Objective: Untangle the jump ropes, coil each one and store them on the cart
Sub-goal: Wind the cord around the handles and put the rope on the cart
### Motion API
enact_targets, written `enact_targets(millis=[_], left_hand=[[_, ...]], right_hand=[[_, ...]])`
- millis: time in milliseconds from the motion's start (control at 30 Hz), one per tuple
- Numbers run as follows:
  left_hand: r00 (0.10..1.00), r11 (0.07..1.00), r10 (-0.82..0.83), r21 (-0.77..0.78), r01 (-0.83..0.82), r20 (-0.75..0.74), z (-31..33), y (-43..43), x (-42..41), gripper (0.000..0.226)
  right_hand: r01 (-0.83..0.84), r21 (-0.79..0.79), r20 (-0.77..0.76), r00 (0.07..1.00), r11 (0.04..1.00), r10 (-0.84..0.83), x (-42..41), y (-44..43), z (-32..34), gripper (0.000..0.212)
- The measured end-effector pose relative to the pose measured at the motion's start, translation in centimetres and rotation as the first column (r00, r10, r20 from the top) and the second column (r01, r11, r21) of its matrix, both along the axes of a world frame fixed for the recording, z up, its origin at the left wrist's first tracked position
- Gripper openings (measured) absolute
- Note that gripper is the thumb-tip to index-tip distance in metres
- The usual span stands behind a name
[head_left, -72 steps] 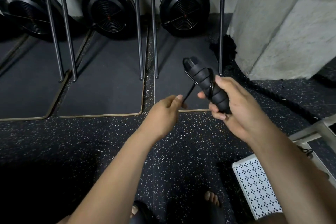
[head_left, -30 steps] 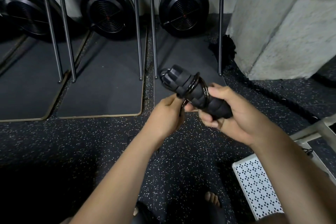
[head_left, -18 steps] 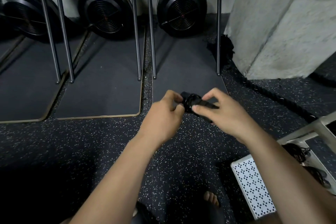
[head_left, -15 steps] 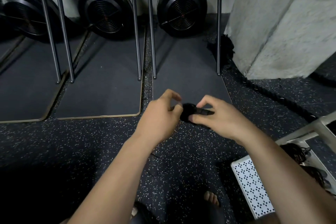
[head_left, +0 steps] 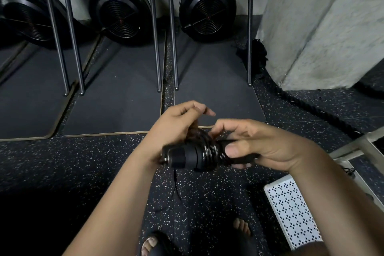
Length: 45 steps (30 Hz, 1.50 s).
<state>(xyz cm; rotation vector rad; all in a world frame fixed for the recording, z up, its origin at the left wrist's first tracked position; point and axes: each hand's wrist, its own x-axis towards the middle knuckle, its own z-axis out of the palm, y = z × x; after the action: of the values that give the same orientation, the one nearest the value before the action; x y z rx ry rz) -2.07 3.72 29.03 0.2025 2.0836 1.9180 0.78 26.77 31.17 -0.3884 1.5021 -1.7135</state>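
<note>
Jump rope handles have swung sideways since half a second ago, cap end now left, held over the speckled rubber floor. Right hand curls round the matte black grips; I think left hand pinches the glossy thin cord wound round them.

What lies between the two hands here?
Head view: the jump rope, its black handles wrapped in cord, spans the gap; the right hand grips one end, the left hand holds cord at the coils.
</note>
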Motion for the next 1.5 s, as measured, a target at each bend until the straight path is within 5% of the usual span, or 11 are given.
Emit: enact_targets(millis=[67,233,400,467,567,767,967,1100,1233,1400,1500], left_hand=[[0.998,0.996,-0.005,0.091,-0.001,0.067,0.0,0.4,0.4,0.027],[0.993,0.995,0.068,-0.085,-0.06,0.1,-1.1,1.6,0.5,0.045],[0.999,0.942,0.049,-0.331,-0.051,-0.015,-1.7,1.3,0.4,0.043],[0.997,0.899,0.028,-0.435,-0.059,-0.079,-1.8,1.3,0.4,0.034],[0.98,0.815,-0.028,-0.573,-0.092,-0.198,-1.4,1.5,0.5,0.03],[0.961,0.801,-0.017,-0.578,-0.153,-0.277,-1.6,1.0,0.5,0.025],[0.946,0.856,0.007,-0.487,-0.173,-0.324,-0.9,0.2,0.3,0.014],[0.961,0.888,-0.001,-0.441,-0.126,-0.277,-0.6,-0.5,0.1,0.013],[0.991,0.973,-0.011,-0.231,-0.021,-0.134,-0.3,-0.9,-0.1,0.029],[0.999,0.995,0.028,0.091,-0.032,0.046,-0.1,0.0,0.0,0.044],[0.998,0.991,0.07,-0.112,-0.069,0.003,-1.0,0.5,0.2,0.043]], right_hand=[[0.024,-0.125,0.014,1.0,0.992,-0.023,-0.1,0.1,-0.1,0.038],[0.309,-0.274,0.063,0.951,0.911,-0.304,-1.3,0.1,-0.7,0.072],[0.657,-0.119,0.057,0.753,0.744,-0.656,-2.0,-0.1,-1.3,0.046],[0.724,0.048,-0.089,0.689,0.688,-0.719,-2.1,0.1,-1.6,0.044],[0.709,0.297,-0.323,0.705,0.639,-0.632,-2.0,0.1,-2.2,0.043],[0.569,0.557,-0.458,0.818,0.605,-0.348,-1.9,-0.1,-3.3,0.042],[0.239,0.64,-0.261,0.962,0.731,-0.086,-0.9,-0.5,-2.9,0.031],[-0.04,0.523,-0.076,0.993,0.851,0.093,-0.3,-0.5,-1.2,0.029],[-0.08,0.203,-0.034,0.996,0.976,0.088,0.0,-0.2,-0.4,0.02],[-0.002,-0.187,0.034,0.999,0.982,0.008,-0.1,-0.2,-0.6,0.06],[0.108,-0.357,0.053,0.994,0.928,-0.096,-0.8,-0.3,-0.7,0.072]])
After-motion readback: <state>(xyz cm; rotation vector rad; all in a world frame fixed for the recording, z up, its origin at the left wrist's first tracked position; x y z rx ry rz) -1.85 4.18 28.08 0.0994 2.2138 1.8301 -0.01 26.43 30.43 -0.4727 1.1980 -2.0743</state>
